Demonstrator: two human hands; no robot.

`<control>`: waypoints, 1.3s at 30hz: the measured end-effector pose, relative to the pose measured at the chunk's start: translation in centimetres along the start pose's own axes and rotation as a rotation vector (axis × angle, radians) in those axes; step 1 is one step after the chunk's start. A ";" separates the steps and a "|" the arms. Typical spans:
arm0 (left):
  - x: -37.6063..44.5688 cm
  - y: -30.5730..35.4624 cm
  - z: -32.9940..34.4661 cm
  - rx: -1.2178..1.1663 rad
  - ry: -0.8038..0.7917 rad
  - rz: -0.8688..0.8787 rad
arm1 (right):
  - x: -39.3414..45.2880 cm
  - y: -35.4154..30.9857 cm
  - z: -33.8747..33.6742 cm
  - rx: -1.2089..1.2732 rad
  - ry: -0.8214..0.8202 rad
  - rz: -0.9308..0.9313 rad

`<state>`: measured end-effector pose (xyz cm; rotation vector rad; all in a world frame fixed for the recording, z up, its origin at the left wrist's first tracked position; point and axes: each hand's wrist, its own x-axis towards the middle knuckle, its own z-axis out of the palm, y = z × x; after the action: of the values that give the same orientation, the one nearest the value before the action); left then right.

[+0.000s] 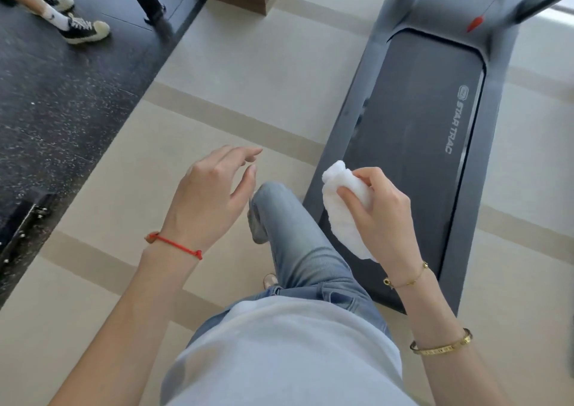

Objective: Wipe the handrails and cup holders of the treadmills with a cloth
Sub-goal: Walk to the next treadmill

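Right hand (377, 211), fingers curled round bunched white cloth (343, 210), raised over near end of treadmill (435, 132). Left hand (214, 194) left of treadmill, empty, fingers loosely spread, over beige floor (217, 73).

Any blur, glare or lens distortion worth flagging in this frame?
Head view: wide-angle bending at the edges; motion blur on the treadmill front and red safety clip; blown-out daylight top right; right hand and white cloth stay fairly sharp.
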<state>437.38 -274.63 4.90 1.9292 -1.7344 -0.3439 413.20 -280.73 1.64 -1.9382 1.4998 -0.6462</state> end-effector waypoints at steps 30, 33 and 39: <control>52.3 0.6 5.3 -0.148 -0.200 0.463 | 40.8 0.2 -5.7 -0.027 0.498 0.147; 56.6 1.7 6.3 -0.183 -0.220 0.529 | 43.9 0.2 -7.1 -0.021 0.588 0.154; 66.0 4.0 8.4 -0.228 -0.212 0.702 | 50.9 -0.1 -9.7 -0.055 0.824 0.156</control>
<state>439.46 -341.10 9.99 1.0610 -2.2595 -0.4625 418.97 -331.67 9.45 -1.6310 2.1267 -1.4539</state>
